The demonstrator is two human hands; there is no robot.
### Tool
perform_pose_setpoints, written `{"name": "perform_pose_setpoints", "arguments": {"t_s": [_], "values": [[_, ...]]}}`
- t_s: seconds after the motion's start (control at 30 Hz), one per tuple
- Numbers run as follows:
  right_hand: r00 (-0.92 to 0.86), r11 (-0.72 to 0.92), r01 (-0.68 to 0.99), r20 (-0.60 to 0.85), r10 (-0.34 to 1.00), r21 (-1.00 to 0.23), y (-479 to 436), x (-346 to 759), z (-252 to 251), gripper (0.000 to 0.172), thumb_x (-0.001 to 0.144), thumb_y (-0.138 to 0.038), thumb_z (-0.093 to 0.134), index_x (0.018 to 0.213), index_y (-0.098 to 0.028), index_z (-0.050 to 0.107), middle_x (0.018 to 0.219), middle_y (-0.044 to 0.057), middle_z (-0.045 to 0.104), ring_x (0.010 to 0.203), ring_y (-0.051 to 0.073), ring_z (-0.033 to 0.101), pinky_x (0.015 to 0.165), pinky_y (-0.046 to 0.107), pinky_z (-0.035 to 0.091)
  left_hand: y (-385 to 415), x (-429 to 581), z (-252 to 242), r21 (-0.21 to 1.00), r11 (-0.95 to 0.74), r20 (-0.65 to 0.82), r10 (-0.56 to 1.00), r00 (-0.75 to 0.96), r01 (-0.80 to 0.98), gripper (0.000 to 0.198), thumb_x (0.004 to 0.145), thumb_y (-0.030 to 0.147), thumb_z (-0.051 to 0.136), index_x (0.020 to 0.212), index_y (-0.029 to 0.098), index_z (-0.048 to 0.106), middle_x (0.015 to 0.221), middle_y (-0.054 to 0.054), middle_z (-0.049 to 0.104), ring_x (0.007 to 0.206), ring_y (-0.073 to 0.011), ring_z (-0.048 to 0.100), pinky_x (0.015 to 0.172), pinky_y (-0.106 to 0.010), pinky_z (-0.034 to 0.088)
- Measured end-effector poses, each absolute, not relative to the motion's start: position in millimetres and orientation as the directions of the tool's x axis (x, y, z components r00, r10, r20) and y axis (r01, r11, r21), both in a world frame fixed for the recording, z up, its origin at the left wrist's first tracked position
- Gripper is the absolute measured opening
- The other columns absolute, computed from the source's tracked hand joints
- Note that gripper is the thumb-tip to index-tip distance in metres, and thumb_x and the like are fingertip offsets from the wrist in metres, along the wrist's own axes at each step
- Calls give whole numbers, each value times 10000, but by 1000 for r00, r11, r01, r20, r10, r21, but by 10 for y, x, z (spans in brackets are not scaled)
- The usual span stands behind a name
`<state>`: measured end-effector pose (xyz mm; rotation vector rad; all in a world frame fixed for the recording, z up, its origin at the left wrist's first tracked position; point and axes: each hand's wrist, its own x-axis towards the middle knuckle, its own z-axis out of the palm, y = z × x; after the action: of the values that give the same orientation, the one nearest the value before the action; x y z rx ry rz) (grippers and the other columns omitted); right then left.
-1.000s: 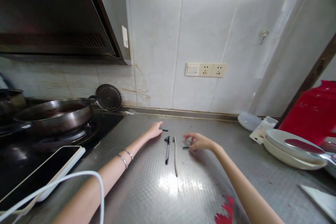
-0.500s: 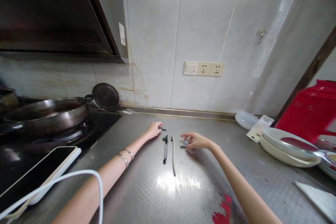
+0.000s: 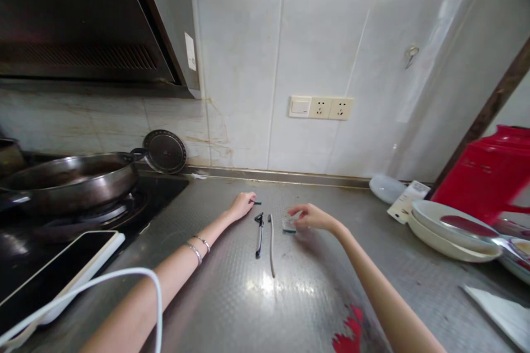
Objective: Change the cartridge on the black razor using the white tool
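My left hand rests on the steel counter, fingers closed around a short dark green piece whose end sticks out to the right. My right hand hovers at the right, slightly blurred, its fingers loosely curled and apart. Just left of its fingertips lies a small clear piece with a dark green edge. Between the hands are two slim items lying lengthwise: a dark razor-like tool with a wider top end, and a thin pale grey stick with a small head, like a toothbrush.
On the left, a steel pan sits on the stove, beside a phone and a white cable. At right are stacked bowls, a red container and a white sheet. A tiled wall with sockets stands behind.
My right hand has drawn slightly away from the clear piece, which now lies on the counter more plainly in sight. The left hand has hardly moved.
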<state>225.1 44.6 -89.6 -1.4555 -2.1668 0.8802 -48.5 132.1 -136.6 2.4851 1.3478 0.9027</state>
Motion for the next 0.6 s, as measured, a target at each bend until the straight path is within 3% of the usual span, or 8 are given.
{"name": "perform_pose_setpoints", "arguments": {"t_s": [0.17,0.3,0.47,0.6], "values": [[-390,303,665,28,920,-683,454,2244,-781,396,659,-201,595,1045,-136,654,1008,84,674,711,152,602,481,201,451,1277,-450,-1331,379,-621,470,768,436,686,297,760,66,511,1033,152,589,947,-76,689,896,-188,643,822,-316,481],[-347,349,682,136,928,-642,454,2227,-708,309,685,-186,572,971,-135,676,922,71,692,696,152,601,552,229,468,1193,-348,-1221,363,-662,505,731,459,656,303,791,79,494,1082,143,548,976,-86,677,925,-187,633,837,-325,480],[-355,505,709,370,859,-492,405,2107,-692,256,734,-236,587,962,-149,666,866,63,678,739,159,601,714,276,463,949,-128,-1045,329,-761,540,638,549,560,320,822,108,476,1134,173,508,1023,-67,652,954,-164,615,869,-303,468],[-328,517,757,451,830,-400,353,2013,-652,242,767,-306,589,977,-199,647,916,55,650,808,166,593,731,272,446,742,5,-951,340,-792,560,603,568,507,328,827,113,467,1150,170,484,1016,-67,644,958,-166,608,873,-300,466]]}}
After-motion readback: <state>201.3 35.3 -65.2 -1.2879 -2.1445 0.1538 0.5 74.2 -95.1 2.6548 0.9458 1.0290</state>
